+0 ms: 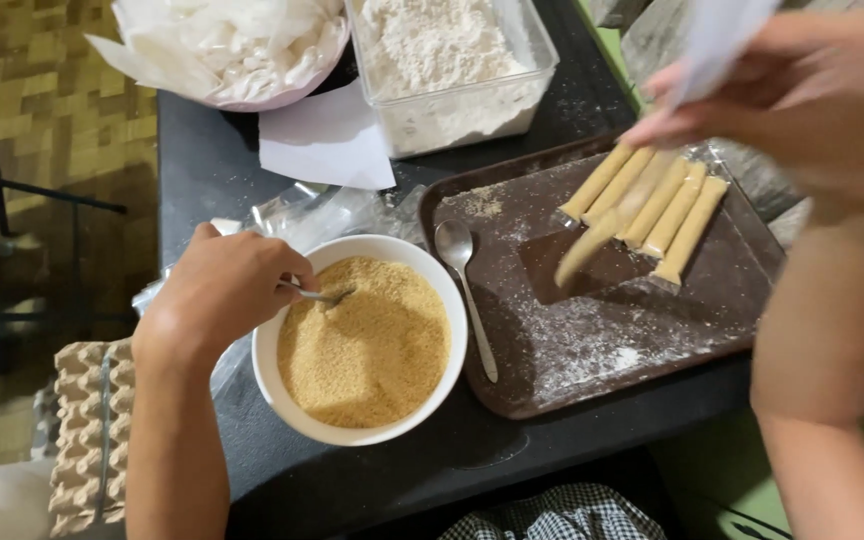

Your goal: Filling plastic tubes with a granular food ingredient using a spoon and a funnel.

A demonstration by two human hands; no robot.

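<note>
My left hand (217, 290) grips a thin metal utensil (324, 295) whose tip is dipped in golden breadcrumbs (367, 345) filling a white bowl (352, 432). My right hand (802, 110) hovers over a brown tray (592, 370), fingertips pinching the upper end of a long pale roll (602, 235) that hangs tilted, its lower end close to the tray. A white sheet (717, 40) is also caught in that hand. Several similar rolls (667, 205) lie side by side on the tray's far right. A metal spoon (467, 290) rests across the tray's left rim.
On the dark table (202, 170), a clear tub of flour (452, 70) stands at the back, a bowl of white wrappers (232, 50) to its left, white paper (327, 140) between. A cardboard egg carton (82, 430) sits lower left. Checkered cloth (562, 515) shows at the near edge.
</note>
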